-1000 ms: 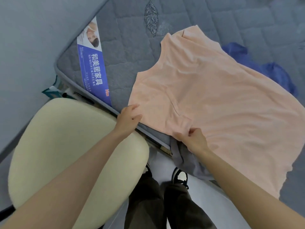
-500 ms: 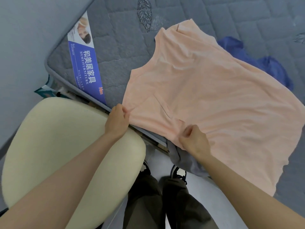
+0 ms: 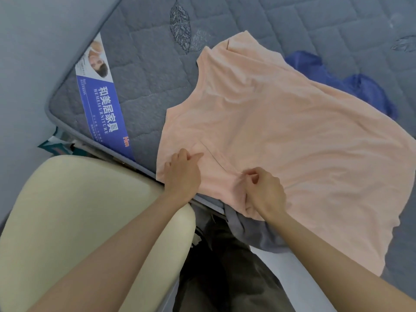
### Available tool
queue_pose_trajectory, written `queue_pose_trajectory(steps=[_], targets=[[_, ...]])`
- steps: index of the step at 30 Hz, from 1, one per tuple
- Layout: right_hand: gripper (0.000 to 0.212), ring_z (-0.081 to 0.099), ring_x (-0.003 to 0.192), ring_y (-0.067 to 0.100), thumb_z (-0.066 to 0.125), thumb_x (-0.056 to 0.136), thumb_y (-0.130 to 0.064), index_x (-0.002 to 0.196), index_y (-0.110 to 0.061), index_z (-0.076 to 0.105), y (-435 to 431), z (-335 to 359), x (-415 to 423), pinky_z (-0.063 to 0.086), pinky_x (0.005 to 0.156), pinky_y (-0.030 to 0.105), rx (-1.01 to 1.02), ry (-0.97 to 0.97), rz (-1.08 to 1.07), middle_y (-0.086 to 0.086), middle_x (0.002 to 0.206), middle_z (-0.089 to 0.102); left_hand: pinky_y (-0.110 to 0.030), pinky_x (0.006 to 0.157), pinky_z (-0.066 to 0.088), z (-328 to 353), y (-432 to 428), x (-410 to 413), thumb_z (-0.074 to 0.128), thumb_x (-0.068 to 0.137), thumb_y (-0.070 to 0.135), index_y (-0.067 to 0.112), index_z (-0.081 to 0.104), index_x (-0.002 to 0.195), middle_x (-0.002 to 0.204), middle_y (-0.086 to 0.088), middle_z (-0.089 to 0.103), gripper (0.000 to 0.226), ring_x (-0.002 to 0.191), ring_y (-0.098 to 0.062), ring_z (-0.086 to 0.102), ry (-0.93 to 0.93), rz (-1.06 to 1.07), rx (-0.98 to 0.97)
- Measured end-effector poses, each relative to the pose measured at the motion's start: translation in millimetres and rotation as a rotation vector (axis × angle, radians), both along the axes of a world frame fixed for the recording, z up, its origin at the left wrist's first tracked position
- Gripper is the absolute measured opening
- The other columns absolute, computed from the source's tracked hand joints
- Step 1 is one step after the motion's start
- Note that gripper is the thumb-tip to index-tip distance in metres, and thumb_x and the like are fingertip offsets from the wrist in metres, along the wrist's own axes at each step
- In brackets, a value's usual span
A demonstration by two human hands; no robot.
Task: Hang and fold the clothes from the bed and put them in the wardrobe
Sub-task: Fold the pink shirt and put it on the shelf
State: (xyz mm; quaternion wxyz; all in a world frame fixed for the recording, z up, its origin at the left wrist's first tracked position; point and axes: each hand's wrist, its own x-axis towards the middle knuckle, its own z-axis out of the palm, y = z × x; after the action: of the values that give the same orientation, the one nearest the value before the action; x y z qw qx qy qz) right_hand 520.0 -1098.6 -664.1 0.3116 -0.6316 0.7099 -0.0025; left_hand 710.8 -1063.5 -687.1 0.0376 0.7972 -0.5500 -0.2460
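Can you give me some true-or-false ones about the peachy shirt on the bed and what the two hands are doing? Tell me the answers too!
1. The peach shirt lies spread out on the grey mattress. True.
2. The right hand pinches the shirt's fabric near its close edge. True.
3. The blue garment lies on top of the peach shirt. False: the shirt covers part of it, and it peeks out past the shirt's far edge.
4. The left hand rests on the cream chair seat. False: it rests on the shirt, and the seat is below the arm.
5. The shirt hangs on a hanger. False: it lies flat, with no hanger in view.
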Motion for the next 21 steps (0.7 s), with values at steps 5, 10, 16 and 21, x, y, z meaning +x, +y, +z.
queue_pose_trajectory(steps=[5,10,16,21], targets=[[0.014,0.057,0.072,0.007,0.048,0.092,-0.025,0.095,-0.032,0.06,-35,9,3,0.043,0.057,0.023,-0.146,-0.202,-0.085,-0.018,0.08,0.06,-0.035,0.088,0.034,12,-36,8,0.037,0.098,0.018,0.026,0.045,0.138,0.122,-0.003,0.046,0.041,0.11,-0.023,0.044,0.145,0.046,-0.076],[0.015,0.057,0.089,0.013,0.05,0.094,-0.019,0.103,-0.025,0.06,-105,12,14,0.044,0.076,0.027,-0.256,-0.291,-0.104,-0.005,0.109,0.057,-0.033,0.104,0.032,20,-100,12,0.042,0.097,0.011,0.016,0.045,0.139,0.136,-0.006,0.045,0.042,0.124,-0.024,0.042,0.324,0.078,-0.211],[0.023,0.052,0.097,0.011,0.046,0.094,-0.015,0.113,-0.018,0.059,-203,16,18,0.041,0.085,0.023,-0.3,-0.298,-0.082,0.0,0.119,0.052,-0.034,0.103,0.036,27,-188,4,0.041,0.098,0.011,0.016,0.045,0.139,0.134,-0.005,0.045,0.041,0.117,-0.024,0.048,0.458,0.112,-0.294],[0.03,0.051,0.09,0.011,0.047,0.093,-0.013,0.121,-0.015,0.058,-282,15,15,0.035,0.081,0.02,-0.284,-0.283,-0.096,0.003,0.125,0.051,-0.035,0.104,0.035,21,-264,5,0.042,0.098,0.012,0.015,0.037,0.143,0.14,-0.007,0.04,0.045,0.12,-0.026,0.046,0.46,0.139,-0.282]])
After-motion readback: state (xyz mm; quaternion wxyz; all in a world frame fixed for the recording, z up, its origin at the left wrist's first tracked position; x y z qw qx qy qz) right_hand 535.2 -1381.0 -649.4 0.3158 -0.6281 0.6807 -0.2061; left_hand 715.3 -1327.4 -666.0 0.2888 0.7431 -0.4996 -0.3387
